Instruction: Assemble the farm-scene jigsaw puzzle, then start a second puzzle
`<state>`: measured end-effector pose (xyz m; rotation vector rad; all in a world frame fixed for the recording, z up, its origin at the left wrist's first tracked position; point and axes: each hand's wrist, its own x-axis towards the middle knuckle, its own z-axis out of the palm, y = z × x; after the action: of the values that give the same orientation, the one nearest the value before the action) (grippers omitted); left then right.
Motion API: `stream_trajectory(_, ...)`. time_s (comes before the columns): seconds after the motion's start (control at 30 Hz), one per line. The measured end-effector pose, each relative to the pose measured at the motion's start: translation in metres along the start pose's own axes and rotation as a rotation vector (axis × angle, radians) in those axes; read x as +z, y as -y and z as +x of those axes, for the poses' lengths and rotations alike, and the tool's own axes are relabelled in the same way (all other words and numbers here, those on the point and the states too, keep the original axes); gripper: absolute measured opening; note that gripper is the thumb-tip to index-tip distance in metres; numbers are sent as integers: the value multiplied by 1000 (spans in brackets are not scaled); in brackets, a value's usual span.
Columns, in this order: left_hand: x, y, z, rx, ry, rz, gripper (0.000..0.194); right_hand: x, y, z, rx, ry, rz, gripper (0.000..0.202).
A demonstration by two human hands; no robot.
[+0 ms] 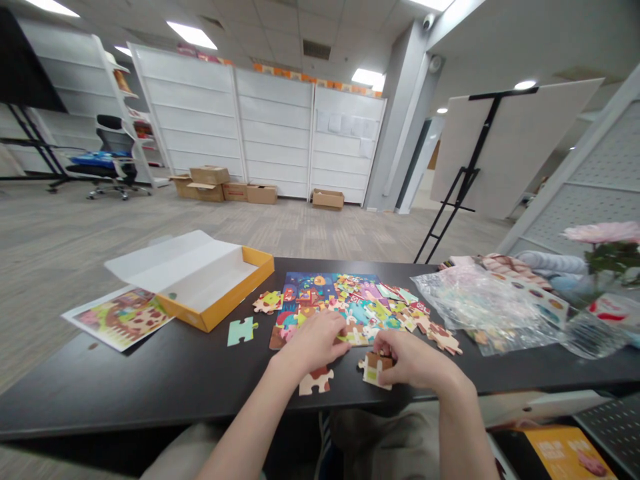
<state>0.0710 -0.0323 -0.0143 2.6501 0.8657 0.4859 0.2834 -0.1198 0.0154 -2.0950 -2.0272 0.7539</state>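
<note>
My right hand (410,360) pinches a brown and white jigsaw piece (373,369) with a green patch, low over the table's near edge. My left hand (320,340) rests on the near side of a colourful puzzle picture (299,283), thumb apart from the bent fingers, and I see nothing held in it. Loose pieces lie heaped on the picture and spill off to the right. A cream and brown piece (316,382) sits partly under my left wrist. Off to the left are a mint-green piece (243,331) and a small cluster of pieces (268,302).
An open yellow box (220,303) and a printed picture sheet (117,320) occupy the black table's left side. Clear plastic bags (490,307), rolled cloths (520,267) and a pink flower (605,233) crowd the right. Beyond stand cardboard boxes (207,183) and an easel (467,173).
</note>
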Motion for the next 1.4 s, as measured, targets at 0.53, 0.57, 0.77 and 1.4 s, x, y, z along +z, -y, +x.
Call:
stream_trajectory(0.53, 4, -10, 11, 180, -118, -344, 41, -4, -20, 37, -286, -249, 712, 38)
stream_trajectory(0.57, 5, -10, 12, 182, -119, -347, 38, -4, -19, 37, -288, -243, 725, 39)
stream_trajectory(0.77, 12, -8, 13, 198, -169, -312, 34, -2, -19, 39, -314, -172, 796, 45)
stream_trajectory(1.4, 13, -10, 15, -93, -195, 62, 29, 10, -60, 83, -72, -602, -68, 19)
